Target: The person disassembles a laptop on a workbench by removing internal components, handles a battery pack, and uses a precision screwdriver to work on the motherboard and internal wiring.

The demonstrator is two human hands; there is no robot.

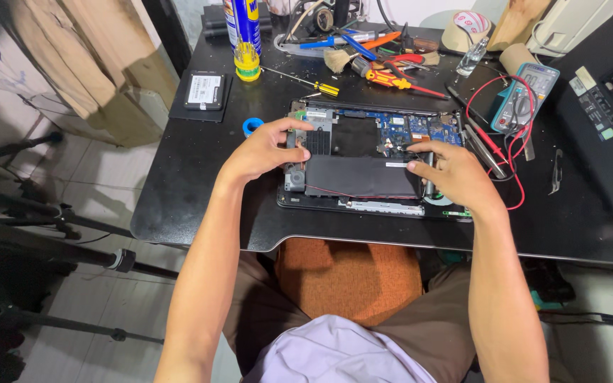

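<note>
battery [360, 176]: flat black pack, sits in the front bay of the opened laptop [367, 207] at the desk's near edge, between both hands
left hand [267, 149]: fingers curled on the pack's left end by the speaker, gripping
right hand [452, 172]: fingertips pinching the pack's right end
red wire [328, 191]: runs along the pack's front edge; could snag if it lifts
board [409, 128]: bare, just behind; a tilted pack could scrape it
multimeter leads [512, 167]: looped near the right hand, may catch
</note>
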